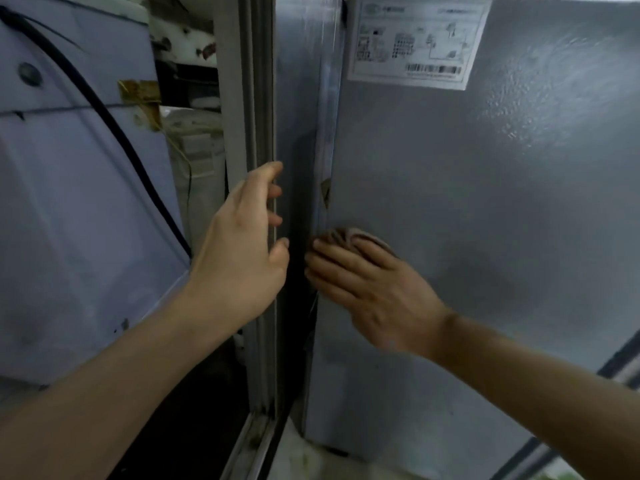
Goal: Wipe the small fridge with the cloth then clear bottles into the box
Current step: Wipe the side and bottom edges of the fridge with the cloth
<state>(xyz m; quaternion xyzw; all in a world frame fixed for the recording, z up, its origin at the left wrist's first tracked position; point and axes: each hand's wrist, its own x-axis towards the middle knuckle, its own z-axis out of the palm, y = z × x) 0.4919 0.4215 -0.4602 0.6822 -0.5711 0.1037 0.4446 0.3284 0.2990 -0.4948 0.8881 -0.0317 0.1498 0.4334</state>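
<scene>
Grey fridge (pixel 485 209) side fills the right, a label (pixel 417 41) far up. Right hand (pixel 374 289) presses the cloth (pixel 349 237) flat near its left edge, fingers (pixel 332 268) straight and close together. Left hand (pixel 242 244), loosely spread, rests at the door seal (pixel 258 98). Keep firm, overlapping strokes along the edge.

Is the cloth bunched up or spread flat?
Bunched: the cloth shows as a small wad under the right hand against the fridge.
</scene>
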